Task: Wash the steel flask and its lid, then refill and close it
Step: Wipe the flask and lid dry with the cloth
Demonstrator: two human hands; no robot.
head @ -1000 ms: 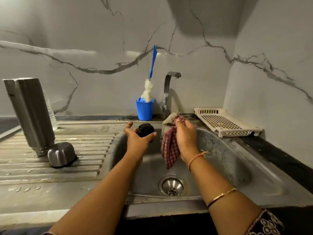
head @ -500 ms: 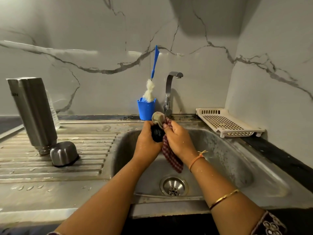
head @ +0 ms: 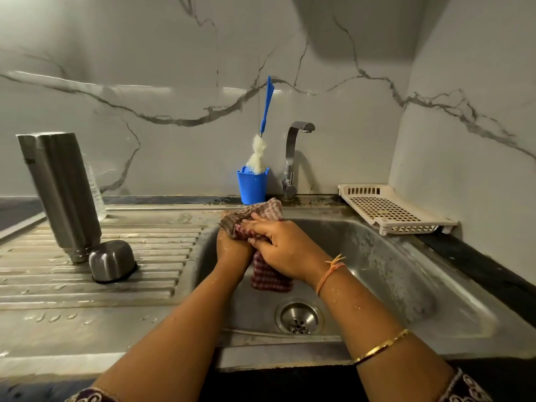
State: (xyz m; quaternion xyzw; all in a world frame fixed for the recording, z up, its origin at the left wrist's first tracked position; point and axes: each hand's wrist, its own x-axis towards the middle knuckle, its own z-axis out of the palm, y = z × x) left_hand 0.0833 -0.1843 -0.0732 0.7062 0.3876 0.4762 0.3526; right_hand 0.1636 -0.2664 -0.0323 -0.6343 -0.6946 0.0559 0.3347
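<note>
Together, left hand [head: 233, 250] and right hand [head: 285, 248] grip the checked cloth [head: 262, 211]; steel flask [head: 62, 192] stands well left.

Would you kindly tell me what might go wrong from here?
The steel flask stands mouth-down on the ribbed drainboard beside the steel cap; a knock could topple it.
The wet left hand and right hand grip the checked cloth over the sink; anything wrapped inside is hidden and might slip out.

Home kitchen, steel sink [head: 406, 274] with drainboard, tap [head: 293, 158], marble-look wall tiles
</note>
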